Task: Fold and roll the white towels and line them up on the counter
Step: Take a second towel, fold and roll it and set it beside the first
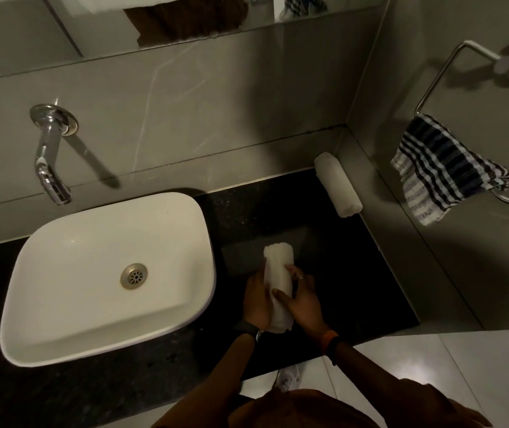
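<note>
Second towel roll held in both hands

Left hand (pixel 256 299) and right hand (pixel 301 299) close around the soft towel roll (pixel 278 279) at mid-length on the tabletop (pixel 355 273) (light, unrolls easily); finished roll (pixel 337 184) lies well apart at 1 o'clock.

Head camera: steep downward look, counter (pixel 333 248) close below.

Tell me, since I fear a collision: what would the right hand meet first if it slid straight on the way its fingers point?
Probably bare black counter, then the back wall; depth is unclear.
</note>
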